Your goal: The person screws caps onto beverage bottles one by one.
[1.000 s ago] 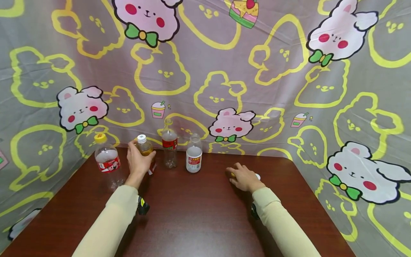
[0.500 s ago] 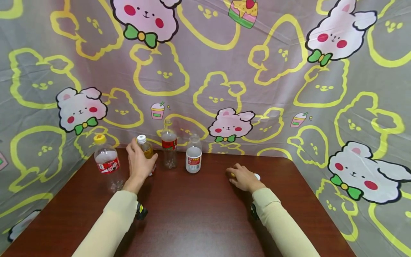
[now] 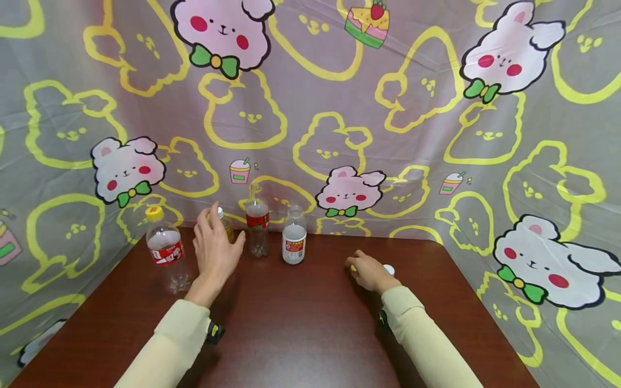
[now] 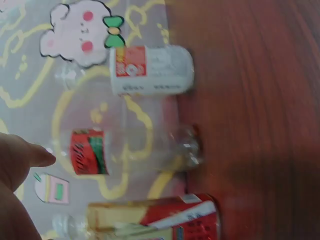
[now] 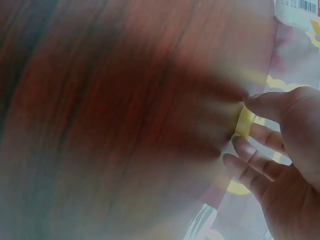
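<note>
My right hand is low over the table, pinching a yellow bottle cap between thumb and fingers. A white cap lies just beside that hand. With fingers spread and holding nothing, my left hand is raised in front of a bottle that has a white cap and amber contents or label; the hand partly hides it. In the left wrist view this bottle shows a red and yellow label, apart from the visible thumb.
A clear bottle with a yellow cap and red label stands at the left. Toward the back stand an uncapped clear bottle with a red label and a jar-like bottle with a white label. Patterned cloth hangs behind the brown table.
My left hand has let go of the white-capped bottle and drawn back toward me, fingers spreading. The right hand has barely moved and keeps the yellow cap.
</note>
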